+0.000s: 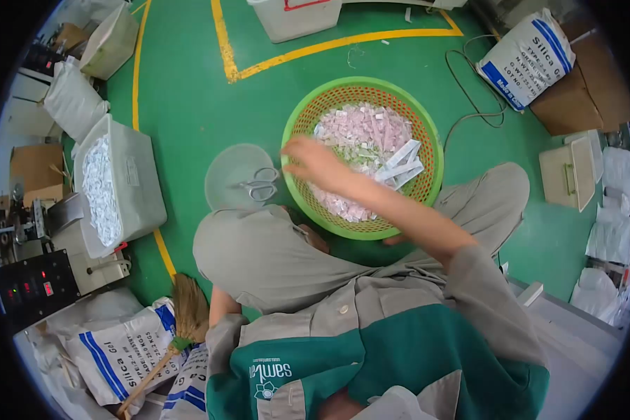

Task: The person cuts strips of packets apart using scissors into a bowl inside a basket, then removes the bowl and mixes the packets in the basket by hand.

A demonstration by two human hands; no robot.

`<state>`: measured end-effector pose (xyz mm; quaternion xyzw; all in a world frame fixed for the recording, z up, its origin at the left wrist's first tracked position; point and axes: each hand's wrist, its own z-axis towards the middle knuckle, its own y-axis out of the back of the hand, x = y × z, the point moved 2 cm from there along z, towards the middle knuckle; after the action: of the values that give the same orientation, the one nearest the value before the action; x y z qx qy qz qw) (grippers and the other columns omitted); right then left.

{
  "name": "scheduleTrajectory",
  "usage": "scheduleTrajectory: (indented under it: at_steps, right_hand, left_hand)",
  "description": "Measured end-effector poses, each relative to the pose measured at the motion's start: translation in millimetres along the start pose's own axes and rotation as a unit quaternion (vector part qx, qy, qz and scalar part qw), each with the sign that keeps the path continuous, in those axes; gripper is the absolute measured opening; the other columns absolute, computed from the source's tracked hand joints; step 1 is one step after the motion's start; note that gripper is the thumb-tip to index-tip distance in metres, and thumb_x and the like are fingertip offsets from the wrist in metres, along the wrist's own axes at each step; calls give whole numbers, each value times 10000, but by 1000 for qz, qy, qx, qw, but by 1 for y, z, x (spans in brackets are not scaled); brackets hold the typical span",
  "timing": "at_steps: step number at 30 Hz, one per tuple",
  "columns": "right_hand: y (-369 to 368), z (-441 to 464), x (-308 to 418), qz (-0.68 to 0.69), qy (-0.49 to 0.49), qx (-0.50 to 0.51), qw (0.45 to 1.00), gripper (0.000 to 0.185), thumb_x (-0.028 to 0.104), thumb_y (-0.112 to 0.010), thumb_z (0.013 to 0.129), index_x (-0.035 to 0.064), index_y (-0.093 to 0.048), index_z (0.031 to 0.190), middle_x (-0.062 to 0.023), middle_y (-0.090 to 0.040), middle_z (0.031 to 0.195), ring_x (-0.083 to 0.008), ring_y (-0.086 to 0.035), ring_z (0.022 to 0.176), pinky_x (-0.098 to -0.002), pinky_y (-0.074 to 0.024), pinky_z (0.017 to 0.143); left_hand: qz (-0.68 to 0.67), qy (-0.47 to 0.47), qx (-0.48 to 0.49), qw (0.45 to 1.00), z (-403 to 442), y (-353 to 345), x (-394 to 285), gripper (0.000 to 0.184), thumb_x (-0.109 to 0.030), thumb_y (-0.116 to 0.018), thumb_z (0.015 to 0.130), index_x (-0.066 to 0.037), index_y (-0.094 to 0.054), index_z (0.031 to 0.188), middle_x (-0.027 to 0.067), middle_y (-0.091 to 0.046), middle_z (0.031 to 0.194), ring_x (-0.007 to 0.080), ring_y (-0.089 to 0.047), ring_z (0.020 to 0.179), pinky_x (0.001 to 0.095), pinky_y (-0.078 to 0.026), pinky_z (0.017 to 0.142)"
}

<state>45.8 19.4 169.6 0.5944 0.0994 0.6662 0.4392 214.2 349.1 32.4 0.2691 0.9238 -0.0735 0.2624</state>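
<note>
My right hand (316, 165) reaches across a green round plastic basket (434, 133) to its left rim. Its fingers look apart, and I see nothing held in them. Inside the basket lies a heap of small pinkish-white packets (371, 126), with a folded white strip (402, 166) on the right side of the heap. Left of the basket, scissors (259, 185) with grey handles rest on a round translucent lid or dish (224, 171) on the floor. Only my left forearm (222, 305) shows; the hand is hidden behind my bent knee.
A white bin (140, 182) of small packets stands at left. Silica gel sacks (119, 350) and a straw broom (189, 308) lie lower left. Another silica gel sack (528, 59) leans on a cardboard box (574, 101) at upper right, near a cable (469, 105) on the green floor.
</note>
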Motion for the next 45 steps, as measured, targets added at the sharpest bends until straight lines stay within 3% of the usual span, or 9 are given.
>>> scheduleTrajectory:
  at_steps: [5, 8, 15, 26, 33, 36, 40, 41, 45]
  right_hand:
    - [135, -128, -150, -433, -263, -212, 836, 600, 354, -725, 723, -30, -538, 1144, -243, -555, 1125, -402, -503, 1056, -474, -400, 912]
    - [133, -253, -264, -208, -612, -144, 749, 565, 330, -724, 725, -20, -544, 1130, -260, -597, 1062, -399, -575, 996, -471, -449, 867]
    - [170, -255, -210, 93, -438, -308, 839, 247, 99, -586, 817, -13, -531, 1031, -154, -614, 941, -195, -603, 763, -333, -498, 703]
    - [159, -268, -203, 194, -512, -294, 783, 355, 4, -583, 784, 1, -510, 1132, -131, -617, 959, -211, -600, 844, -341, -485, 720]
    - [187, -284, -197, 232, -526, -270, 773, 314, -13, -586, 805, 19, -484, 1100, -118, -601, 931, -210, -609, 726, -346, -516, 554]
    - [190, -279, -200, 237, -504, -307, 771, 325, -11, -592, 785, 25, -500, 1094, -113, -600, 879, -186, -585, 641, -322, -479, 477]
    - [198, -277, -192, 263, -486, -310, 774, 311, -18, -579, 797, 30, -493, 1093, -93, -588, 835, -171, -579, 627, -320, -465, 452]
    - [204, -273, -184, 255, -482, -294, 785, 328, -11, -582, 805, 33, -480, 1114, -88, -583, 840, -153, -575, 624, -310, -459, 435]
    - [221, -271, -187, 138, -435, -246, 855, 419, 93, -638, 811, 29, -456, 1183, -159, -600, 946, -280, -605, 767, -410, -499, 613]
  left_hand:
    - [-101, 36, -44, 993, -29, 35, 55, 462, -31, -408, 790, -33, -369, 1251, 179, -442, 1169, 293, -459, 1133, 479, -496, 835]
    - [-153, 51, -54, 985, -43, 34, 75, 447, -48, -415, 799, -32, -387, 1245, 169, -460, 1157, 286, -471, 1122, 466, -496, 830]
    - [-251, 80, -44, 964, -68, 15, 107, 417, -86, -433, 818, -31, -430, 1231, 145, -501, 1129, 270, -498, 1095, 435, -495, 820]
    - [-387, 93, -26, 917, -105, -13, 116, 382, -146, -461, 847, -29, -498, 1209, 108, -565, 1085, 246, -540, 1053, 387, -493, 803]
    - [-100, -453, -399, 791, -181, 10, -44, 331, -181, -431, 933, 8, -462, 1203, 142, -458, 1222, 234, -522, 1058, 365, -486, 853]
    - [30, -573, -239, 783, -217, -92, -106, 384, -142, -470, 929, 11, -404, 1275, 123, -443, 1245, 231, -474, 1145, 361, -395, 964]
    - [1, -274, -5, 962, -181, -230, -57, 974, -254, -677, 833, -48, 39, 1460, 226, -337, 1380, 276, -410, 1212, 379, -367, 996]
    - [-30, -113, 52, 992, -172, -254, -40, 967, -219, -698, 820, -45, 18, 1447, 199, -361, 1360, 267, -418, 1203, 394, -380, 994]
    - [-62, -147, 130, 979, -77, -250, 33, 583, 18, -554, 791, -95, -326, 1316, 115, -489, 1212, 295, -538, 1074, 487, -546, 769]
